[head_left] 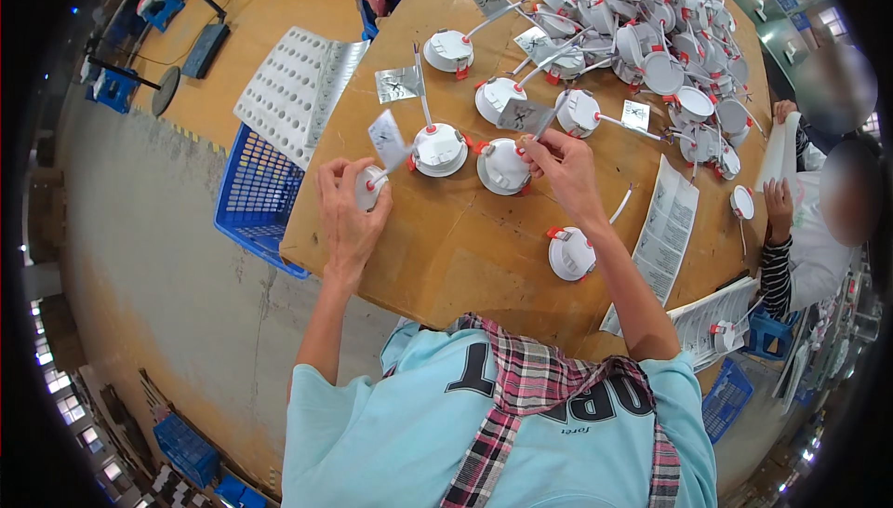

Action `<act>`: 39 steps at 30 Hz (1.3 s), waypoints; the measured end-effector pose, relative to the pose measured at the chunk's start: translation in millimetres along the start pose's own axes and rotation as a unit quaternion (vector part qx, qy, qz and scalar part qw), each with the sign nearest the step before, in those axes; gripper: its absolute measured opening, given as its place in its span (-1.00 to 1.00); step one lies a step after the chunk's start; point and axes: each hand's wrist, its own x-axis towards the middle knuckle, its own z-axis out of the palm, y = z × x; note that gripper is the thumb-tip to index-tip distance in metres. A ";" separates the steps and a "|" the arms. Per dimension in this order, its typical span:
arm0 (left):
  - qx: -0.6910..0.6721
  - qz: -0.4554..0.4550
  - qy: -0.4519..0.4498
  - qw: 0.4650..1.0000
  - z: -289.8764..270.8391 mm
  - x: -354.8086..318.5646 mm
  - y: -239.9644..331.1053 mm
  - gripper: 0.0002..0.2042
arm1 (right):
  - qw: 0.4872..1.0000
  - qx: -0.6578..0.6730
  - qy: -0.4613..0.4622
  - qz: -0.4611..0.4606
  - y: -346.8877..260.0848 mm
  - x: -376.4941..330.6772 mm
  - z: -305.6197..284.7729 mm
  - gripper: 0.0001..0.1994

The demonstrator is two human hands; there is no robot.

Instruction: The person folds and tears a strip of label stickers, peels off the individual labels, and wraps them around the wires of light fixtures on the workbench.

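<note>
My left hand (346, 203) is wrapped around a small round white downlight (369, 187) with a red clip, its white lead ending in a silvery tag (388, 139). My right hand (561, 166) pinches the lead and silvery tag (523, 115) above another white downlight (503, 167) lying on the wooden table (465, 247). Between the two hands lies a third downlight (439, 149). One more downlight (570, 253) rests by my right forearm.
A heap of several white downlights (651, 33) fills the table's far right. Printed paper sheets (665, 229) lie at the right. A blue crate (256, 193) with a white perforated tray (293, 89) stands left of the table. Another person (800, 229) sits at the right.
</note>
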 end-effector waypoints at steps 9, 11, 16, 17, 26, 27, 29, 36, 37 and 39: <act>-0.321 -0.079 -0.108 0.938 26.2 53.5 9.8 -0.67 | 0.998 -0.050 -0.014 -0.023 -4.5 8.6 32.6 -0.74; -0.364 -0.123 -0.215 0.898 25.8 72.3 11.5 -0.65 | 0.999 -0.037 0.009 -0.037 5.0 11.4 27.2 -0.75; -0.424 -0.152 -0.344 0.824 32.5 86.8 24.7 -0.61 | 0.998 -0.006 0.017 -0.065 9.7 10.0 26.7 -0.77; -0.408 -0.162 -0.339 0.832 35.2 86.3 24.2 -0.61 | 0.998 -0.005 0.004 -0.058 9.2 10.2 26.0 -0.77; -0.374 -0.017 -0.351 0.858 8.7 201.3 46.8 -0.67 | 0.996 0.048 0.037 -0.069 -5.7 51.1 -18.7 -0.77; -0.347 0.015 -0.359 0.867 13.7 222.3 50.4 -0.67 | 0.996 0.079 0.014 -0.042 -3.8 60.3 -23.4 -0.76; -0.288 0.086 -0.321 0.898 54.5 261.9 3.4 -0.61 | 0.992 0.127 0.008 -0.011 -6.7 68.7 -12.3 -0.76; -0.304 0.024 -0.495 0.814 91.7 271.4 43.2 -0.60 | 0.991 0.127 -0.019 0.032 3.6 92.3 -13.9 -0.72; -0.286 0.015 -0.489 0.824 90.5 271.6 44.0 -0.61 | 0.991 0.129 -0.019 0.031 4.2 98.4 -14.3 -0.72; -0.265 0.002 -0.495 0.827 96.4 275.5 40.6 -0.60 | 0.991 0.124 -0.047 0.006 6.4 107.0 -14.5 -0.73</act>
